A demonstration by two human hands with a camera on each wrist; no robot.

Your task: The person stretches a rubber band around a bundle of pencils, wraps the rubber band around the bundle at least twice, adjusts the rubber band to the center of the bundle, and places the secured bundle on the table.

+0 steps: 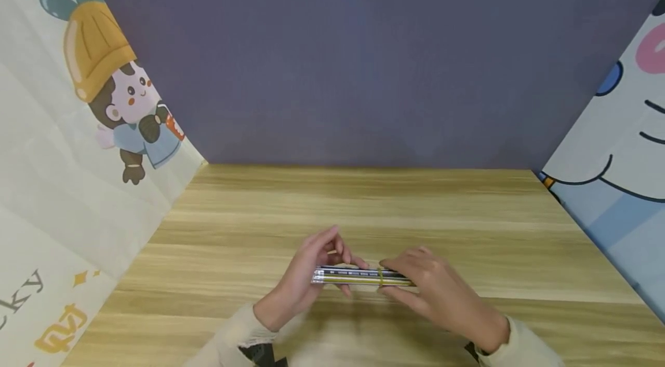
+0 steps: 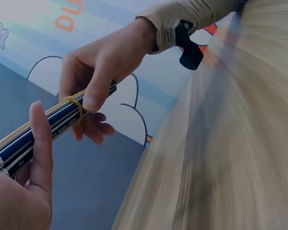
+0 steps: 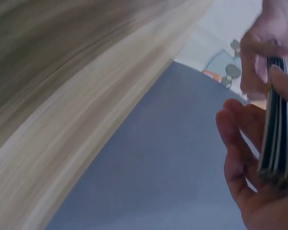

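A bundle of striped pencils [image 1: 347,276] lies crosswise between the two hands, above the table. Dark, white and yellow stripes run along them, and their silvery ends point to the left. Around the bundle, towards its right part, goes a yellow rubber band [image 2: 78,106]. My left hand [image 1: 300,279] holds the silvery-ended part, thumb alongside the pencils [image 2: 26,139]. With thumb and fingers my right hand [image 1: 435,281] grips the other part, its thumb tip beside the band in the left wrist view. The right hand hides the far ends in the head view.
A wood-grain table [image 1: 363,205] spreads beneath both hands. Behind it stands a plain dark grey-blue panel [image 1: 353,61]. Printed cartoon sheets hang at the left [image 1: 57,194] and at the right [image 1: 623,182]. Each sleeve carries a black strap or mount near the wrist.
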